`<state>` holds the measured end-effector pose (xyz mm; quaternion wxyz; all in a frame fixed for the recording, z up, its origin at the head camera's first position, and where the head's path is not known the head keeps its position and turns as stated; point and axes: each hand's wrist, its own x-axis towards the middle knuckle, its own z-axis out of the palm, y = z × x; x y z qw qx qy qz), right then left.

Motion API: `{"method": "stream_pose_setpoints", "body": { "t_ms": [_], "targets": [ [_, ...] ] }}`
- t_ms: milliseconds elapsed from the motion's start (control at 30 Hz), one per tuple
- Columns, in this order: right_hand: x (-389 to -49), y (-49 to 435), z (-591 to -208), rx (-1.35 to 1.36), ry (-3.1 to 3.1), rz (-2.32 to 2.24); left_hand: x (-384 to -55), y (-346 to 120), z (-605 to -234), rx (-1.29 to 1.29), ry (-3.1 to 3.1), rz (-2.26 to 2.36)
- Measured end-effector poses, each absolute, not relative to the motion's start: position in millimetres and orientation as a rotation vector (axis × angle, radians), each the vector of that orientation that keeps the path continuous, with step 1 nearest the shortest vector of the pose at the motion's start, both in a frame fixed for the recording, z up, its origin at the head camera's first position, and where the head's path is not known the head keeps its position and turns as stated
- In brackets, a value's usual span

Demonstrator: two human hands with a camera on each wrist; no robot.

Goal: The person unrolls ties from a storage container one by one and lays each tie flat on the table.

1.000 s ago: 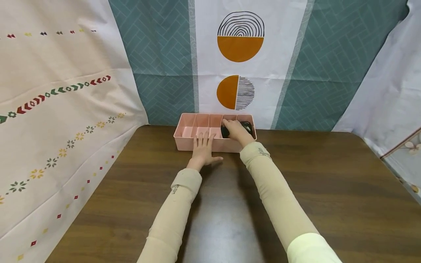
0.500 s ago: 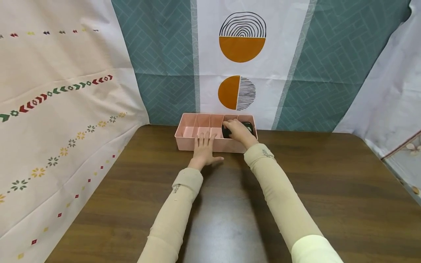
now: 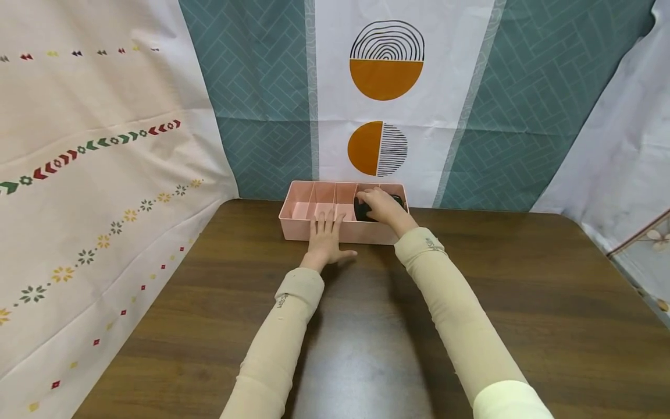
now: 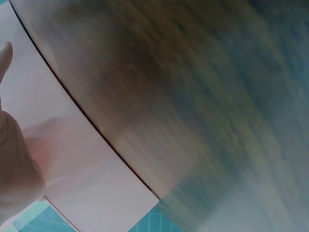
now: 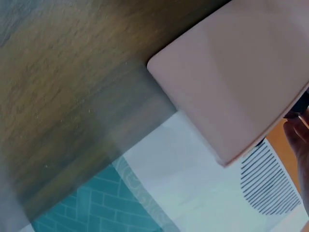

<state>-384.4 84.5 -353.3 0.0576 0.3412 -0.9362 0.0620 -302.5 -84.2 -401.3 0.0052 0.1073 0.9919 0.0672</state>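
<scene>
A long pink divided organizer box (image 3: 293, 229) stands at the back of the table. My left hand (image 3: 323, 241) lies against its front wall, fingers spread and straight, fingertips at the rim; the left wrist view shows part of this hand (image 4: 17, 169) beside the pink wall. My right hand (image 3: 384, 208) reaches over the rim into the fourth compartment from the left and grips a black item (image 3: 361, 210), mostly hidden by the hand; I cannot tell its kind. Behind the hand, more black (image 3: 399, 199) shows in the rightmost compartment. The three left compartments show bare pink floors.
A brown wooden table (image 3: 523, 291) spreads out in front of the box. Right behind the box hangs a teal and white patterned cloth (image 3: 262, 145). An embroidered white cloth (image 3: 131, 233) borders the left side, and a pale cloth (image 3: 628, 145) the right.
My right hand and forearm have shifted a little to the right, covering more of the black in the rightmost compartment. My left hand has stayed at the box's front wall.
</scene>
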Motion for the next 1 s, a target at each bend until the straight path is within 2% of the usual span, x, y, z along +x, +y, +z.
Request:
{"method": "stream_pose_setpoints", "body": {
  "t_ms": [1000],
  "targets": [
    [-365.4, 97.8, -340.1, 1.089, -2.717, 0.280, -306.9, -84.7, -406.1, 0.312, 3.086, 0.219]
  ]
}}
